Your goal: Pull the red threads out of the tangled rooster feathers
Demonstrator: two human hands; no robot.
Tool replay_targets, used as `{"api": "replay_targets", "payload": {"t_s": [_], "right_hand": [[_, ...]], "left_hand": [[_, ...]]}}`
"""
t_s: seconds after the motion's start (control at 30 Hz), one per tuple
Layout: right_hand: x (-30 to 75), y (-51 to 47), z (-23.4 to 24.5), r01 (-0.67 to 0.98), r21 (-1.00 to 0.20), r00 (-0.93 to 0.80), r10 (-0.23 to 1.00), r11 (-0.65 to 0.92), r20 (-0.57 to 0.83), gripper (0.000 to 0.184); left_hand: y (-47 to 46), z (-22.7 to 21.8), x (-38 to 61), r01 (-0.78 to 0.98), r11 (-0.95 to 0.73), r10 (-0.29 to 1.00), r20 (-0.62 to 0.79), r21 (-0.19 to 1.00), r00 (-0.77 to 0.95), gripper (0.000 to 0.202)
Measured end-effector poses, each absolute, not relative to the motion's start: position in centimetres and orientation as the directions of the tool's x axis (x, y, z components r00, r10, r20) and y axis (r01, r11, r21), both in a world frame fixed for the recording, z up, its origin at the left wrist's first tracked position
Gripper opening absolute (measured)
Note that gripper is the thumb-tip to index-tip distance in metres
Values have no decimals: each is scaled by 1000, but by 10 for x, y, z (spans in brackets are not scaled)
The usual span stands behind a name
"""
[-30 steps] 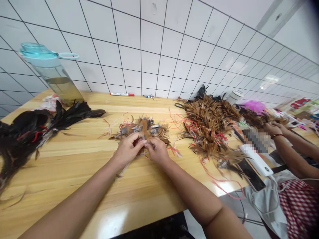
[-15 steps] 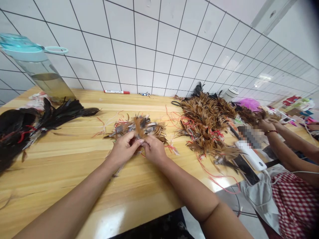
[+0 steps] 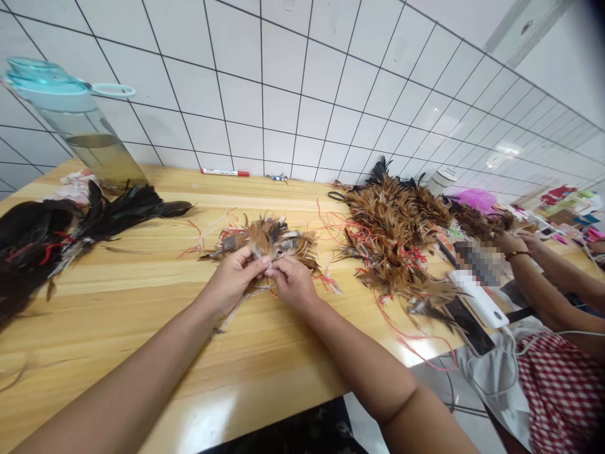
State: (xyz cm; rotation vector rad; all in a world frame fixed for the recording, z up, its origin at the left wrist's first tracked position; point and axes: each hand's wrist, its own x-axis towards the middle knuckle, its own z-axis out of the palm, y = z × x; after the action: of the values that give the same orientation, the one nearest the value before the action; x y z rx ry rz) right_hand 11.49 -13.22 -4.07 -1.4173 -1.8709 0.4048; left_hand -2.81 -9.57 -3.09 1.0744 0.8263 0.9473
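Note:
Both hands meet at the middle of the wooden table, fingers pinched close together. Between the fingertips of my left hand [image 3: 239, 274] and my right hand [image 3: 292, 280] are brown feathers [image 3: 263, 243], their lower ends hidden by the fingers. Just beyond lies a small pile of brown and grey feathers [image 3: 300, 243]. A pale strip, perhaps a feather or string, sticks out below my left hand. Red strings [image 3: 327, 280] lie beside the pile on the right.
Black feathers [image 3: 127, 211] lie at the left by a water bottle [image 3: 101, 145]. A red-and-white marker [image 3: 224, 172] rests near the tiled wall. Right of my hands is a large brown feather heap [image 3: 392, 217], then a white device [image 3: 478, 299], a phone [image 3: 470, 325] and another person's hands [image 3: 513, 243].
The brown feathers at my fingertips have tilted lower and spread out. Both hands stay pinched together at nearly the same place. The view has shifted slightly.

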Motion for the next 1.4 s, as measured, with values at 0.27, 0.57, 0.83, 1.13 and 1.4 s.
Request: {"api": "replay_targets", "payload": {"t_s": [0.27, 0.57, 0.83, 1.13, 1.4], "right_hand": [[115, -133, -37, 670, -661, -115, 927, 338, 357, 14], [127, -126, -33, 344, -914, -94, 976, 216, 196, 17], [134, -124, -27, 238, -959, -101, 986, 154, 133, 23], [132, -120, -34, 302, -942, -65, 989, 149, 136, 21], [130, -122, -33, 171, -980, -84, 993, 102, 88, 31]], "left_hand": [[-96, -31, -29, -235, 208, 912, -101, 950, 398, 36], [-96, -20, -28, -228, 143, 942, -62, 963, 330, 40], [-93, -25, -26, -290, 163, 933, -51, 943, 356, 39], [-97, -20, -27, -220, 221, 896, -109, 950, 431, 45], [-92, -25, -29, -211, 238, 875, -114, 948, 471, 41]]}}
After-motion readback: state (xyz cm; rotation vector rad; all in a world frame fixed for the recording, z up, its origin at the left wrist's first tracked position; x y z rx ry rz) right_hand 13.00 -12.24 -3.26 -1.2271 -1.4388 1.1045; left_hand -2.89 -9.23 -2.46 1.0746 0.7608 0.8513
